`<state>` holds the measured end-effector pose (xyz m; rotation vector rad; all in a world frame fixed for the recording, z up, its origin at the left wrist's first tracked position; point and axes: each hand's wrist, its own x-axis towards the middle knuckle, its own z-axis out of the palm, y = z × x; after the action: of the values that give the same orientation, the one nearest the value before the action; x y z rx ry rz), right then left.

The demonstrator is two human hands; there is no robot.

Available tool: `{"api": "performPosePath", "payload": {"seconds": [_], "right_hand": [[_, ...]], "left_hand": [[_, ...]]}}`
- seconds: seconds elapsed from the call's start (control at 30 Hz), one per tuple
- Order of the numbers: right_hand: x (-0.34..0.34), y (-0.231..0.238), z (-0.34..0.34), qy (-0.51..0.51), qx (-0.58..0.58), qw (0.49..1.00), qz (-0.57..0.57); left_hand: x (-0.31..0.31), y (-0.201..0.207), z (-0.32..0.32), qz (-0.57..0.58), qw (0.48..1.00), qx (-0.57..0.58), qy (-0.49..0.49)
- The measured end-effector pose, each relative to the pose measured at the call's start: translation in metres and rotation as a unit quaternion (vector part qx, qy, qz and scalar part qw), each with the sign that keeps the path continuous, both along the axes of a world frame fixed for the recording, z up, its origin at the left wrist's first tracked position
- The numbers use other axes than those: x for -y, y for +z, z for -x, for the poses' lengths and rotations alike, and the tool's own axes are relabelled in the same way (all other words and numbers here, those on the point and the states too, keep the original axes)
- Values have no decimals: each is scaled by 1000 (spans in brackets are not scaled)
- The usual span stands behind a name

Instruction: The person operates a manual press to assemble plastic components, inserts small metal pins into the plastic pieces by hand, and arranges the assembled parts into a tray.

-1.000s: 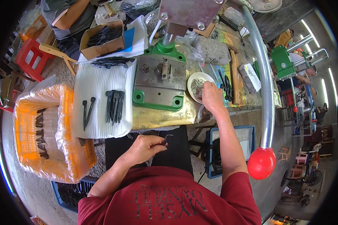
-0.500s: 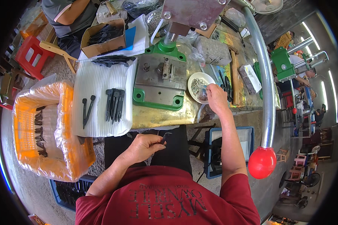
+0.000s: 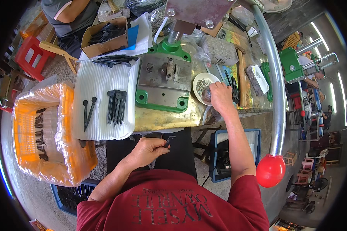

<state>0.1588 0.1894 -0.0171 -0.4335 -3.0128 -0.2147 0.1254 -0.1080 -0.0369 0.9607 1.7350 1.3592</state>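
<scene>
My left hand (image 3: pixel 147 150) is closed in front of my lap, pinching a small black hooked part (image 3: pixel 169 141) between thumb and fingers. Stretched over the right side of a white bowl (image 3: pixel 195 91), my right hand (image 3: pixel 222 97) has its fingers bunched down inside; whatever they grip is hidden. Small silvery metal pins (image 3: pixel 202 85) lie in the bowl. To its left stands the green hand press (image 3: pixel 142 101) with a steel plate. Several black pointed pieces (image 3: pixel 117 107) rest on white foam sheeting (image 3: pixel 104 82), with two more (image 3: pixel 90 114) lying apart from them.
The press lever (image 3: pixel 275 96) with its red ball comes down right of my arm. A plastic-lined yellow crate (image 3: pixel 21 148) stands at left, a cardboard box (image 3: pixel 104 49) of black parts at the back. A blue crate (image 3: pixel 213 161) sits below right. Another person (image 3: pixel 71 23) sits far left.
My right hand has shifted slightly left and turned palm-down, its fingers further over the bowl. The left hand keeps the black part nearly where it was.
</scene>
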Motion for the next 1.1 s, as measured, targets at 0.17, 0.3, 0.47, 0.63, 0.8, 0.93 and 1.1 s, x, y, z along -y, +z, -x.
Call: {"api": "performPosePath", "payload": {"seconds": [0.17,0.3,0.47,0.63,0.8,0.93,1.1], "right_hand": [[0,0,4,2,49,998,-27],[-6,3,-1,-21,-14,998,62],[-12,-5,-6,-42,-140,965,217],[-1,1,-3,-104,-221,830,502],[-14,-9,-6,-59,-213,831,510],[-10,-6,-7,-56,-231,813,532],[-3,-1,-8,-68,-250,771,581]], "left_hand": [[-2,2,0,1,1000,-19,-9],[1,0,-1,0,1000,-15,-9],[1,0,-2,6,1000,6,4],[1,0,-3,4,1000,8,0],[2,-2,-3,19,999,46,-2],[1,-2,-3,20,997,79,4],[-1,-2,-3,28,995,95,8]]}}
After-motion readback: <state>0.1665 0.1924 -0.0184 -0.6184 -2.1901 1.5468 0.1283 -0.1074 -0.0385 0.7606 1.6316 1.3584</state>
